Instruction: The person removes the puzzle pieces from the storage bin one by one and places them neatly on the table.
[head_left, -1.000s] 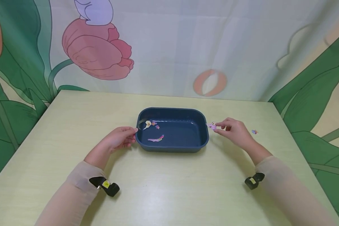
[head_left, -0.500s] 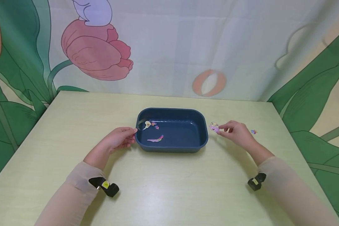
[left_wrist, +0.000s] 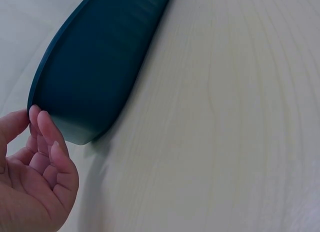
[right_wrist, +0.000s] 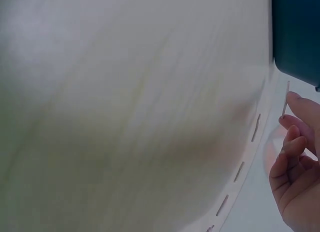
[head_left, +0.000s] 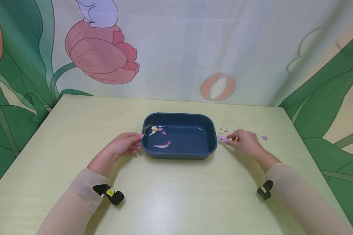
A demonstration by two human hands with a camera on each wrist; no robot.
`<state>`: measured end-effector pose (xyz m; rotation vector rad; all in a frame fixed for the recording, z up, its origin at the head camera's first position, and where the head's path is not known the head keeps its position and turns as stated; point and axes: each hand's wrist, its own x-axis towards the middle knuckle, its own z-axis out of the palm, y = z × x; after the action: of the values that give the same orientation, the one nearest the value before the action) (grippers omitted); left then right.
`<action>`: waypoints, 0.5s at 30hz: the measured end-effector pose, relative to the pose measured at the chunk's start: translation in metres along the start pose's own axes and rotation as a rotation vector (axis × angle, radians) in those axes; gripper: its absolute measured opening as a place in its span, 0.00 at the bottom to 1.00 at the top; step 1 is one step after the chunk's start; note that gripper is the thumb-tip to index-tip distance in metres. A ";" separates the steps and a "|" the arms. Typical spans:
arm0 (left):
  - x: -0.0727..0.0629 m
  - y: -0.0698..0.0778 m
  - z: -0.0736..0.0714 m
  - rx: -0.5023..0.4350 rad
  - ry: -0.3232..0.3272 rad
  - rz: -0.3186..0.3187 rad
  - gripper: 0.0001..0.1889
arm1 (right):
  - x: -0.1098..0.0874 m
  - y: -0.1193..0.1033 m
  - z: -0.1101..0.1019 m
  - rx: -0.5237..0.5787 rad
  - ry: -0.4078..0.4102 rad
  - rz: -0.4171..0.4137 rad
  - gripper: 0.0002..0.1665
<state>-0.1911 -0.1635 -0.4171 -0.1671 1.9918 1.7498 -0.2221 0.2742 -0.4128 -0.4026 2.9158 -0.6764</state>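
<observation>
In the head view a dark blue rectangular basin (head_left: pixel 179 156) stands on the table. My left hand (head_left: pixel 126 143) pinches its left rim between thumb and fingers; the left wrist view shows the thumb on one side and fingertips on the other. Just beyond the basin's right wall, my right hand (head_left: pixel 244 141) pinches a small flat purple cut-out piece (head_left: pixel 222 138). Edge-on in the right wrist view, that thin piece (right_wrist: pixel 285 99) sits between thumb and finger. Inside the basin lie a cream piece (head_left: pixel 154 130), a long pink-purple piece (head_left: pixel 162 145) and small coloured bits (head_left: pixel 163 133).
To the right of the basin are a pale cut-out piece (head_left: pixel 223 130) and a small colourful one (head_left: pixel 264 138); others are partly hidden behind my right hand. The right wrist view shows several thin pieces (right_wrist: pixel 239 172) in a row. A printed curtain (head_left: pixel 170 52) hangs behind the table (head_left: pixel 176 195).
My right hand has drawn the purple piece from the basin's right rim slightly right and nearer to me. The pale piece behind it now shows fully. My left hand stays on the rim.
</observation>
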 end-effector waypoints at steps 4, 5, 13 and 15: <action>-0.001 0.000 0.000 -0.004 -0.006 0.005 0.13 | 0.001 0.002 0.003 0.011 -0.014 0.009 0.17; -0.001 0.000 0.000 -0.003 -0.009 0.007 0.13 | 0.001 0.002 0.003 0.010 -0.018 0.011 0.16; 0.000 -0.001 -0.001 -0.014 -0.012 0.010 0.13 | 0.000 0.003 0.004 0.007 -0.047 0.053 0.17; 0.000 -0.001 -0.002 -0.016 -0.015 0.012 0.13 | 0.000 0.003 0.004 0.006 -0.052 0.057 0.16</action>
<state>-0.1911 -0.1652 -0.4176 -0.1470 1.9722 1.7696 -0.2222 0.2750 -0.4179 -0.3295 2.8637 -0.6564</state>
